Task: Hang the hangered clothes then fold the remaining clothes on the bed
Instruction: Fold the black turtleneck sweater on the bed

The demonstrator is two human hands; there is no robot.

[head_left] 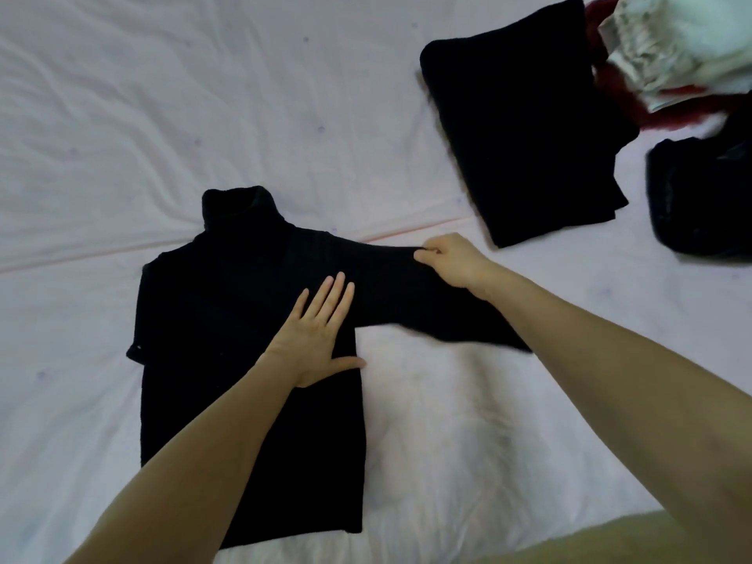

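A black turtleneck sweater [244, 339] lies flat on the bed [122, 116], collar pointing away from the person, body running down toward the near edge. The left hand [317, 331] rests palm-down on the middle of the sweater near its right edge, fingers [331, 295] straight and spread, thumb out to the side, pressing the cloth to the sheet. The right hand [451, 258] pinches the end of the sweater's right sleeve [407, 295] between thumb and curled fingers, holding it stretched out sideways (the lower edge of that sleeve is blurred). Farther up the bed to the right sits a folded black garment [525, 132], well apart from the sweater. Beside it at the right edge lies a dark crumpled garment [700, 197], and above that a heap of white clothes [671, 46] on top of something red [667, 111]
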